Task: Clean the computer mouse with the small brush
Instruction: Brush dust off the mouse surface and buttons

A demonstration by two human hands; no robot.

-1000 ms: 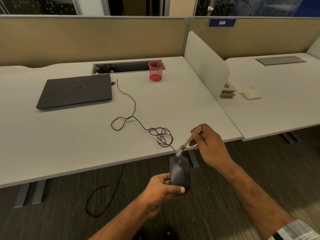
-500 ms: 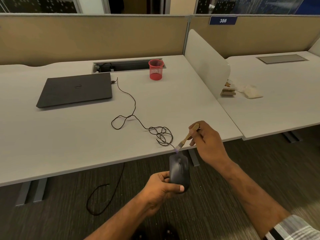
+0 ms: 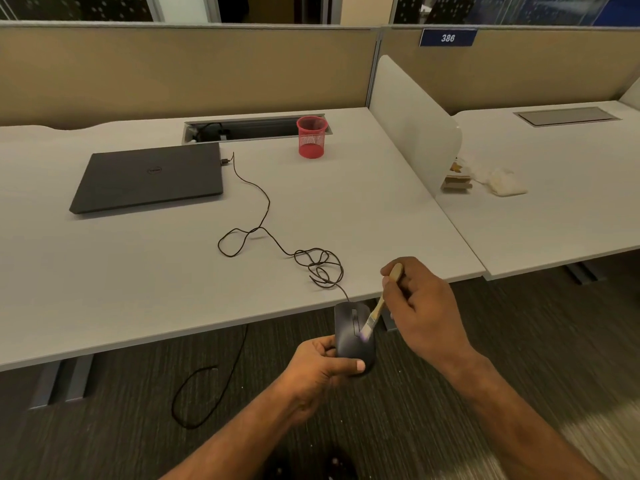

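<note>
I count one black wired mouse point(image 3: 351, 336), one small wooden-handled brush point(image 3: 375, 315), one closed dark laptop point(image 3: 149, 176), one red mesh pen cup point(image 3: 311, 136) and two hands. The mouse is off the desk point(image 3: 104, 271), held in the air just past its front edge, above the carpet. My left hand point(image 3: 317, 370) grips it from below and the left side, fingers curled round its body and the thumb pressed across its near end. My right hand point(image 3: 420, 306) sits just right of the mouse, closed round the brush handle, which slants down to the left so the bristles touch the mouse's top beside the scroll wheel. The mouse cable point(image 3: 270, 237) runs from the mouse's far end in loose tangles across the desk to the laptop's right edge.
</note>
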